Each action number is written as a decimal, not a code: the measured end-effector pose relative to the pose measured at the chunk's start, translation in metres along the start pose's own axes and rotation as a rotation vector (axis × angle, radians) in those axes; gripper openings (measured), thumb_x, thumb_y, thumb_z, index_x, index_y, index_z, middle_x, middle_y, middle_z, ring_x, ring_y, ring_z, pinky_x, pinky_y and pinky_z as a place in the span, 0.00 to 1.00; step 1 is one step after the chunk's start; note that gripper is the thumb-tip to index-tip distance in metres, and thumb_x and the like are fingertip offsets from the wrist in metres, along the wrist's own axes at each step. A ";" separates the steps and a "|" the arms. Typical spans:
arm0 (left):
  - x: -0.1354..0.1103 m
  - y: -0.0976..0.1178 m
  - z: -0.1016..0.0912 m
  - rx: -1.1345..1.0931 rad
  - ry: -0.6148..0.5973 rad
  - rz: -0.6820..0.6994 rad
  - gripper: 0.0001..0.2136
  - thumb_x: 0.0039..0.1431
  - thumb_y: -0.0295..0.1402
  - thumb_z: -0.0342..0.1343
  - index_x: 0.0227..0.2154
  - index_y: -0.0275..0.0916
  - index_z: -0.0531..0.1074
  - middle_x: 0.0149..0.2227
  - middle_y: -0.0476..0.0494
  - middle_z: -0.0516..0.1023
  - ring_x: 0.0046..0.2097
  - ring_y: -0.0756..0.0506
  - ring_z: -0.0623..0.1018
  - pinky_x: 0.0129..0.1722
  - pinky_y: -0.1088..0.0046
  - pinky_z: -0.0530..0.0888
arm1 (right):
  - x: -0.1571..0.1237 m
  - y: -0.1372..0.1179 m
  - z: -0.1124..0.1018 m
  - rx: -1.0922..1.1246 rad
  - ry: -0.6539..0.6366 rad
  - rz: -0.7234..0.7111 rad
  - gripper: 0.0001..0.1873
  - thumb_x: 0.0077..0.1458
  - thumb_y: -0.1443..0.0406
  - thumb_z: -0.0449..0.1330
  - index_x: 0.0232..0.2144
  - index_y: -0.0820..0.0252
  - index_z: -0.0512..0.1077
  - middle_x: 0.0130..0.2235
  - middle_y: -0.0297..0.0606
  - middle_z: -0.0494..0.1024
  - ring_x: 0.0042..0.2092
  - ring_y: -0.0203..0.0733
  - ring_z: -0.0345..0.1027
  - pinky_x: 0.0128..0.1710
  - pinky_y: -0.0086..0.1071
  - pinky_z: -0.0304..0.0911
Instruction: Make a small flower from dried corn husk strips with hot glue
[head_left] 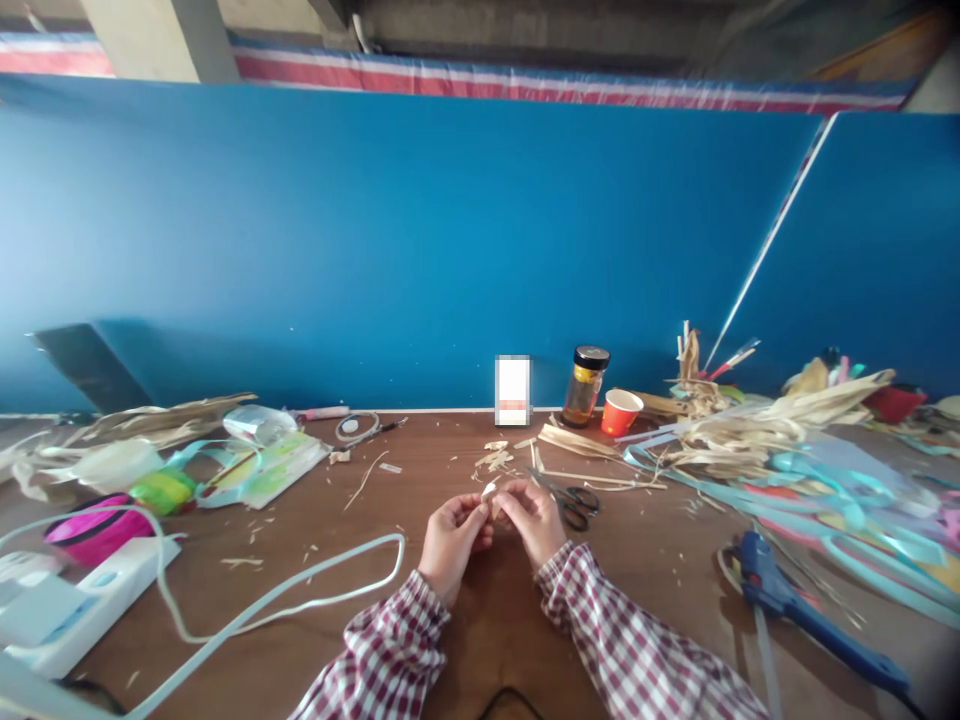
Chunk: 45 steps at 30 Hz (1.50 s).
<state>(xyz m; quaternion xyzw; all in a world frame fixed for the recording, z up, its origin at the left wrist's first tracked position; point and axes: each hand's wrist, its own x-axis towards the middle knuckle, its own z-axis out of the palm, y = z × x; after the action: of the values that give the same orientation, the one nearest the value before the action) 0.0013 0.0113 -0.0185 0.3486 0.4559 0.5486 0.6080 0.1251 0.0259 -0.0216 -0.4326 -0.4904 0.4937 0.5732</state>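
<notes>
Both of my hands meet above the middle of the brown table (352,620). My left hand (454,540) is closed in a pinch, and my right hand (532,520) pinches from the other side. Between the fingertips is a small pale piece (490,489), whitish at its top; most of it is hidden by the fingers, so its kind cannot be made out. Just right of my right hand lie dark-handled scissors (579,507). Beyond the fingertips is a small pile of pale cut husk pieces (493,458).
A blue hot glue gun (787,595) lies at right, near dried husks (780,425) and light-blue ribbons (810,500). A lidded jar (585,388) and red paper cup (621,412) stand at the back. A white power strip (97,600) with a looping white cable (315,572) occupies the left.
</notes>
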 end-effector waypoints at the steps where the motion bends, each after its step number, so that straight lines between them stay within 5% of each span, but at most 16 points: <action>1: 0.000 0.000 0.000 0.005 -0.002 -0.003 0.16 0.39 0.38 0.65 0.30 0.33 0.72 0.24 0.48 0.75 0.22 0.54 0.72 0.22 0.80 0.71 | 0.000 -0.001 0.000 0.018 0.015 0.007 0.14 0.43 0.55 0.63 0.27 0.59 0.69 0.21 0.31 0.72 0.24 0.37 0.67 0.21 0.28 0.62; 28: -0.004 0.001 0.002 0.187 -0.041 -0.022 0.15 0.39 0.40 0.63 0.27 0.34 0.72 0.22 0.48 0.74 0.20 0.54 0.70 0.20 0.80 0.67 | 0.003 0.001 0.000 -0.010 0.013 -0.030 0.12 0.46 0.56 0.61 0.26 0.59 0.70 0.23 0.33 0.74 0.25 0.38 0.68 0.22 0.28 0.62; 35: -0.005 0.002 0.002 0.178 -0.044 -0.037 0.14 0.39 0.39 0.63 0.27 0.33 0.73 0.22 0.48 0.75 0.21 0.54 0.70 0.20 0.80 0.68 | 0.003 0.003 -0.001 -0.058 0.000 -0.086 0.08 0.46 0.61 0.61 0.27 0.59 0.71 0.25 0.33 0.74 0.27 0.36 0.67 0.29 0.30 0.64; 45: -0.007 0.008 0.003 0.041 -0.042 -0.115 0.14 0.37 0.36 0.66 0.26 0.33 0.73 0.24 0.46 0.76 0.21 0.56 0.71 0.21 0.83 0.70 | 0.001 0.005 0.003 0.098 -0.047 -0.051 0.08 0.47 0.61 0.61 0.26 0.59 0.67 0.22 0.30 0.73 0.22 0.35 0.67 0.25 0.31 0.65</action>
<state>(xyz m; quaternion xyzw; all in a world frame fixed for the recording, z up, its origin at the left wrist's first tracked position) 0.0019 0.0063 -0.0090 0.3457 0.4735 0.4959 0.6406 0.1214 0.0279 -0.0256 -0.3794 -0.4900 0.5123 0.5945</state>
